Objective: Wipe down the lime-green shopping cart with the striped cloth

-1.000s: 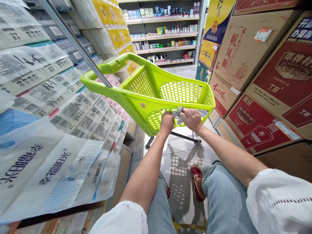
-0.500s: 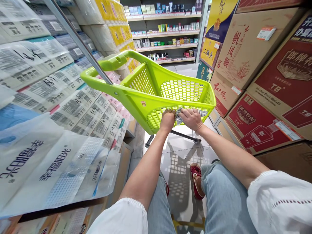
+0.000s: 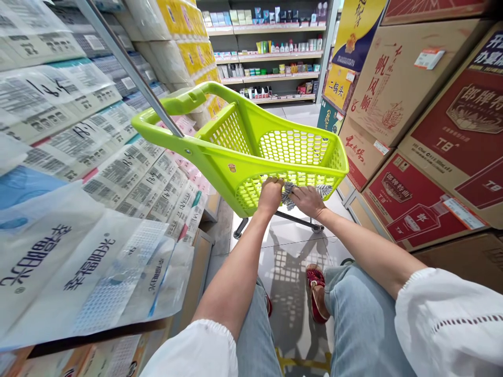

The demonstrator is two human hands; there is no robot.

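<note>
Seemingly light and stiff, lime-green plastic shopping trolley (image 3: 251, 152) at frame centre, gripped by left hand (image 3: 270, 195) on its lower mesh edge, soft patterned cloth (image 3: 288, 192) pressed there under right hand (image 3: 308, 200); best held by the rim.

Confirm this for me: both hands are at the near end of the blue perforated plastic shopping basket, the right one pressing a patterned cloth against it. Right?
Not quite: the perforated plastic shopping basket is lime green, not blue, as the head view shows. The rest holds: the left hand grips its near end, and the right hand presses the grey-and-white patterned cloth against it.
</note>
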